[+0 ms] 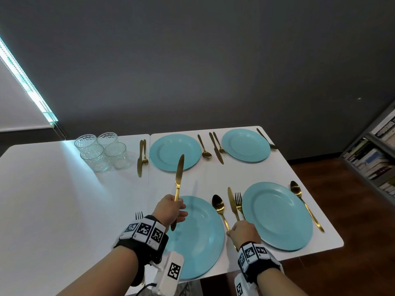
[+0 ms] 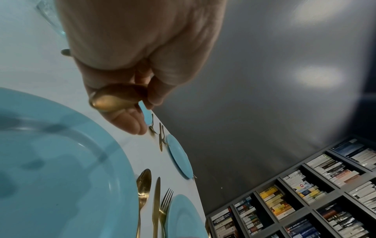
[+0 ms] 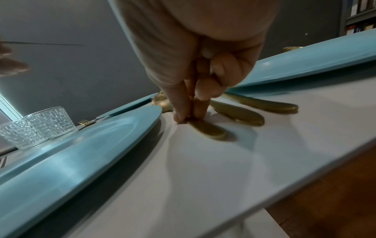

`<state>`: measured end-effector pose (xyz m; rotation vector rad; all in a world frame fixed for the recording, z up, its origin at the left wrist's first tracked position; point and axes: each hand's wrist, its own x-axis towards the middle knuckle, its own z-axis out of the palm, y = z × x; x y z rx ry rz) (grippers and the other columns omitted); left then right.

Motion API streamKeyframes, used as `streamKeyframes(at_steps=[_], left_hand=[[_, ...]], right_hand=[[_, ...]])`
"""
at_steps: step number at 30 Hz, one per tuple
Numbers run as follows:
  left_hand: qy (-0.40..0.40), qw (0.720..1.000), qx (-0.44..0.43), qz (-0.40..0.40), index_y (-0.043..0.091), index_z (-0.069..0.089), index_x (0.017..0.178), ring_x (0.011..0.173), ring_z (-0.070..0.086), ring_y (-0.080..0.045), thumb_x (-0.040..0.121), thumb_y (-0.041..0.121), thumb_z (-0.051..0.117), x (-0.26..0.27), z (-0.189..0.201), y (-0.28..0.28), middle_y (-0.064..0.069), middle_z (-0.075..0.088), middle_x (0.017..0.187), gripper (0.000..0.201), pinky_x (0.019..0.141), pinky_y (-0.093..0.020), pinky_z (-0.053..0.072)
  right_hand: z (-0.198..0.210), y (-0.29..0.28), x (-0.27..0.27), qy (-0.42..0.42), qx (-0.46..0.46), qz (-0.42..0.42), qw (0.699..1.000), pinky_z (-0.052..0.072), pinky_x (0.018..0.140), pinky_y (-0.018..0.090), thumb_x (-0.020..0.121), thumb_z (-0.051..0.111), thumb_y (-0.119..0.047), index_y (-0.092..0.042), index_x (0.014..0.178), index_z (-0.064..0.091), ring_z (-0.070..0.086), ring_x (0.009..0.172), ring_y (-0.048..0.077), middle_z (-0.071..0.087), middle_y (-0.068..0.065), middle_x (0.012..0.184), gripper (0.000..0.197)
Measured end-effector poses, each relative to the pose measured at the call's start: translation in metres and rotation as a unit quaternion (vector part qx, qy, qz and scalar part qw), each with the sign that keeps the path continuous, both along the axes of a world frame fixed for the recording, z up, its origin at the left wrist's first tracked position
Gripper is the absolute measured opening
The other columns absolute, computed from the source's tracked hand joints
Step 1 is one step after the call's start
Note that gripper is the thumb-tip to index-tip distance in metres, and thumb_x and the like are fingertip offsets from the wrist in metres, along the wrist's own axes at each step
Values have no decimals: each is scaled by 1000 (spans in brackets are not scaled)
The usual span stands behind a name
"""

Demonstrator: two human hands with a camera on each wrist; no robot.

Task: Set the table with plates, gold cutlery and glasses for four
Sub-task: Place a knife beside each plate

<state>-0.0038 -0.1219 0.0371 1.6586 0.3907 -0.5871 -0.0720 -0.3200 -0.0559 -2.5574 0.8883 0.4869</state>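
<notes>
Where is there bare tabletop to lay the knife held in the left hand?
The knife could go on the bare white strip left of the near-left plate, beside the lone fork. The gap right of that plate is crowded: spoon, knife, fork, right hand.

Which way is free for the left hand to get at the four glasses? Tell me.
Probably not yet: the left hand grips a gold knife. The bare table towards the glasses looks unobstructed once the knife is set down.

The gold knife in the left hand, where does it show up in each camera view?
Head: the knife stands centre frame, blade up, over the near left plate.
Left wrist: only its rounded handle end shows, centre left, gripped by the left hand.
Right wrist: not identifiable.
Shared landmark: the glasses.
</notes>
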Motion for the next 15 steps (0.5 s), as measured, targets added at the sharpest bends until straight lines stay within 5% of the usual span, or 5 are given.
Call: streamKeyframes(at_steps=[7,15], left_hand=[[-7,1000,6,-6,1,45,103,63,56,-18,99,12,41,-1,2,2,-9,54,84,12,57,-27,50],[-11,1000,5,-12,5,46,94,65,57,-18,99,12,42,3,4,-7,-8,54,83,10,57,-27,51]], right_hand=[[0,6,0,3,-4,24,1000,53,76,26,87,59,-28,-15,96,73,66,94,20,71,3,101,22],[21,-34,3,-54,-57,-23,997,48,71,24,87,60,-20,-18,99,66,57,84,17,66,1,102,14]])
